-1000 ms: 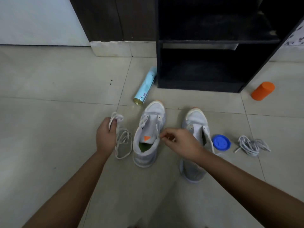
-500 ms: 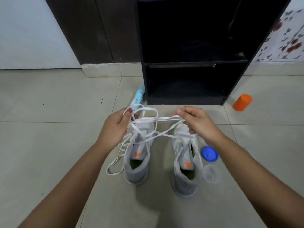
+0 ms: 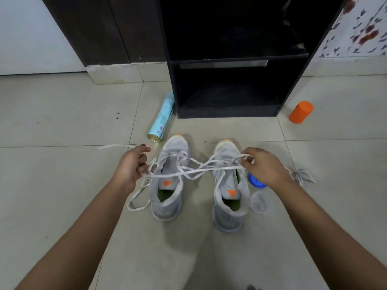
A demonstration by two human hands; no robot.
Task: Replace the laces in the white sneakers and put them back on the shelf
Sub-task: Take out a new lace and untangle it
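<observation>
Head view: left hand point(image 3: 134, 166) and right hand point(image 3: 264, 166) each pinch the tangled white lace point(image 3: 189, 172) stretched over the sneakers point(image 3: 169, 203); spray can point(image 3: 162, 120) label unreadable.

Single wide-angle view from the person's head, facing forward and steeply down onto the tiled floor point(image 3: 62, 185), close above it; the black shelf point(image 3: 174, 91) marks the far edge.

White laces point(image 3: 188, 172), pale-grey sneakers point(image 3: 169, 185), orange tongue tabs point(image 3: 167, 183).
</observation>
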